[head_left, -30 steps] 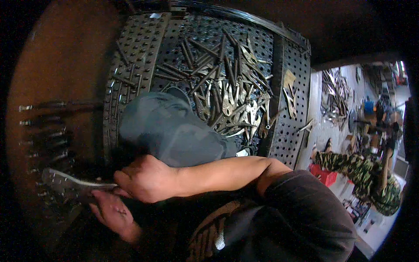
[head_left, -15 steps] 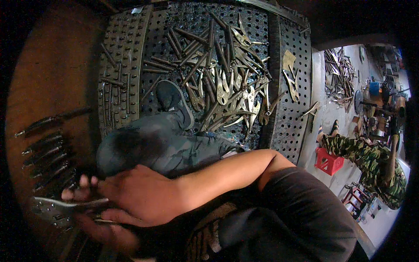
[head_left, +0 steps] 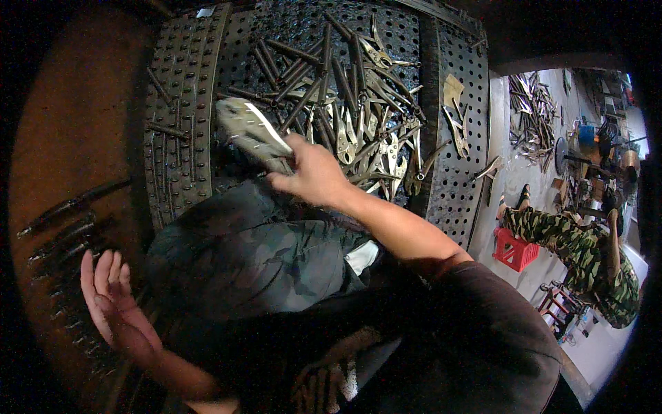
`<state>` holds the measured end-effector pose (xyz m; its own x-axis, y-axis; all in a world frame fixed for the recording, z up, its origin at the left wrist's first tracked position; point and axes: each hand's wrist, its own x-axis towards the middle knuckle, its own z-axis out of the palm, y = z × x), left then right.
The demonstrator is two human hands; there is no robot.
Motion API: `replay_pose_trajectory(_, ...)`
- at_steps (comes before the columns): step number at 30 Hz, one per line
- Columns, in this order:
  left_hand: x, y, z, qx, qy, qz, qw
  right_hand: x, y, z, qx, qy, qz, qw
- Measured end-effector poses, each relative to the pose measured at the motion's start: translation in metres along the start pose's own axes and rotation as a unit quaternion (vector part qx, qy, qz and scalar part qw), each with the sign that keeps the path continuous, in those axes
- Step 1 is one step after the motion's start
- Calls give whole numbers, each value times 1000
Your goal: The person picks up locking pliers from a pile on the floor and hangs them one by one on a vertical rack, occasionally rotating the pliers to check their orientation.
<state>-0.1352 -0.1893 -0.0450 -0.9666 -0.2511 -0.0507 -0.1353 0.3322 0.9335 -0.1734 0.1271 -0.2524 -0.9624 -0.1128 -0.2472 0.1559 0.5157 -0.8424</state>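
My right hand (head_left: pixel 314 171) grips a pair of locking pliers (head_left: pixel 252 131), blurred by motion, by one end. The jaw end of the pliers points up and to the left, over the near side of a pile of metal parts. That pile mixes loose locking pliers (head_left: pixel 347 138) with dark metal tubes or handles (head_left: pixel 324 58). At lower left, my left hand (head_left: pixel 117 303) is empty with its fingers stretched out. It lies beside a row of dark tool parts (head_left: pixel 69 207) on a brown surface.
The pile lies on a perforated metal floor (head_left: pixel 241 41). A pegged strip (head_left: pixel 181 62) runs along its left, and a raised perforated strip (head_left: pixel 458 186) along its right. Beyond are another metal heap (head_left: pixel 531 114), a red crate (head_left: pixel 516 250) and a person in camouflage trousers (head_left: pixel 552 228).
My right hand has moved up and to the right from beside my left hand, carrying the pliers toward the pile. My left hand has let go and spread its fingers.
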Motion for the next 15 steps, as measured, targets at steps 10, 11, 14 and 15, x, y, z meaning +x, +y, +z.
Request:
replay_pose_trajectory(10,-21,-81,-42,65,74,-123,987,-20,121,82,11,-83,211,974)
replay_pose_trajectory(11,-22,-88,-43,36,97,-155,983,-19,120,76,-31,-98,212,972)
replay_pose_trajectory(14,-20,-104,-53,42,97,-179,978,-24,149,66,-113,-137,199,964)
replay_pose_trajectory(15,-22,-109,-60,61,92,-176,978,-25,146,55,-139,-193,220,946)
